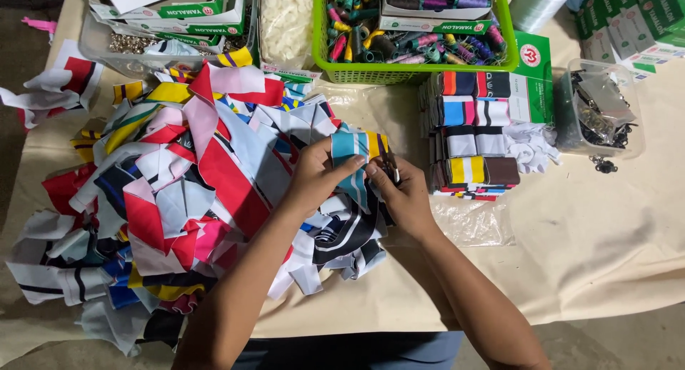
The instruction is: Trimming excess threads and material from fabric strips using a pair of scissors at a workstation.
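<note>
Upright, teal striped strip [351,156], long axis vertical, pinched between 2 hands [360,181]

Scrap pile [178,199] is crowding the left side, folded stacks [474,134] and green basket [410,74] are blocking top & right. Bare cloth [606,234] at lower right is lying open, w/ room to pass.

Two hands, the left hand [314,176] and the right hand [401,191], meet at the centre of the frame over one teal-striped fabric strip [353,156]. One heap of loose fabric scraps [185,199] fills the left half. One green basket [410,72] of thread spools sits at upper centre. One clear tub of metal clips [599,113] stands at right. Folded striped pieces [474,138] form two columns right of centre.
</note>
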